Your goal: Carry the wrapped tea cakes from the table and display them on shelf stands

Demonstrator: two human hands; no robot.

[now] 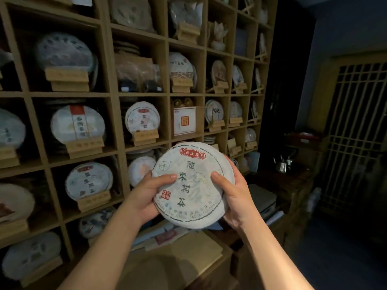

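Observation:
A round tea cake wrapped in white paper (188, 176), with a red label and dark characters, faces me, held up in front of the wooden shelf unit (113, 95). My left hand (146, 195) grips its left edge, thumb on the front. My right hand (234, 195) grips its right edge, thumb on the front too. Behind it, many shelf compartments hold other wrapped cakes upright on small wooden stands (144, 138). A lower compartment just behind the held cake shows another cake (140, 170).
A cardboard box (188, 258) and papers lie below my hands. To the right are a dark table with a metal kettle (282, 164), a grey case (261, 197) and a lattice door (356, 132). A white box (184, 121) fills one compartment.

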